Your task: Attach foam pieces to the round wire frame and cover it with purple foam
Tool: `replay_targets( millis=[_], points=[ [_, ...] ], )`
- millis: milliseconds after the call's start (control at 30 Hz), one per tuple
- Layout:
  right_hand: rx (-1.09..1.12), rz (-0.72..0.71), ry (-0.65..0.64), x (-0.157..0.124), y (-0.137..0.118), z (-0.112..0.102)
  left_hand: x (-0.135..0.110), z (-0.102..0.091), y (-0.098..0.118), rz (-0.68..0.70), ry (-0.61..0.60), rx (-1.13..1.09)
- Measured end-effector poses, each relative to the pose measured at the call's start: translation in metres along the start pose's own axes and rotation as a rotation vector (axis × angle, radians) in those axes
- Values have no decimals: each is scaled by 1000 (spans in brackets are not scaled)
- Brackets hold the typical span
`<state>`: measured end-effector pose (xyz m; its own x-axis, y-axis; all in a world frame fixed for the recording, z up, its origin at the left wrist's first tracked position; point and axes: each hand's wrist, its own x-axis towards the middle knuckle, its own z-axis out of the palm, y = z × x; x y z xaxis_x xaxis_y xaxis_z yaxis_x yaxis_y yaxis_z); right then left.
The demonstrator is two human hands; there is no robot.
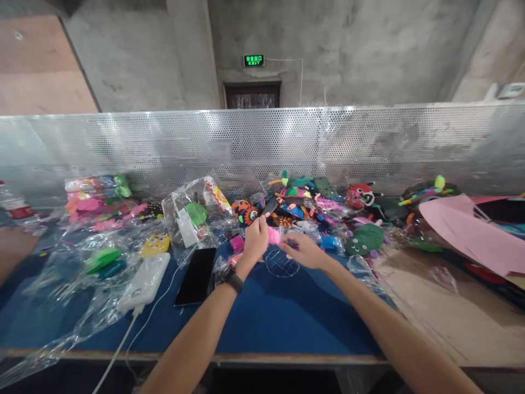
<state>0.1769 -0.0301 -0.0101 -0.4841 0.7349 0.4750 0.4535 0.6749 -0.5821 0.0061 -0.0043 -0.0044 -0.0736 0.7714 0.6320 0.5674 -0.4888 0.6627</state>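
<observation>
Here, the left grip (pixel 257 239) clasps a bright pink, rounded lump (pixel 273 236); the right grip's (pixel 303 250) closure is unclear; beneath both, a blue-topped table (pixel 287 328).

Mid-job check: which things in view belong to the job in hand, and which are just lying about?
Seemingly in use:
pink piece, in the left hand, right hand at it
perhaps round mesh, just below

Seemingly lying about:
phone
power bank
bottle
</observation>
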Motion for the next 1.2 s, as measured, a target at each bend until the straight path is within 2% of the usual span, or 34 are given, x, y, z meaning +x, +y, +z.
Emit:
replay_targets(
  millis=[167, 400, 567, 700, 800, 967, 1200],
  points=[
    [8, 20, 95, 1, 3, -2, -3, -2, 0, 12, -131, -54],
    [124, 3, 197, 3, -3, 2, -12, 8, 9, -41, -149, -74],
    [107, 45, 282, 1, -2, 10, -19, 12, 18, 70, -125, -35],
    [29, 29, 231, 1, 1, 4, -12, 4, 15, 80, -173, -64],
    [55, 12, 198, 3, 3, -1, -2, -5, 7, 64, -138, -87],
    [224, 136, 47, 4, 9, -5, 6, -12, -1, 80, -147, -120],
    [223, 126, 157, 3, 14, -5, 1, -17, 9, 164, -348, -127]
  ],
)
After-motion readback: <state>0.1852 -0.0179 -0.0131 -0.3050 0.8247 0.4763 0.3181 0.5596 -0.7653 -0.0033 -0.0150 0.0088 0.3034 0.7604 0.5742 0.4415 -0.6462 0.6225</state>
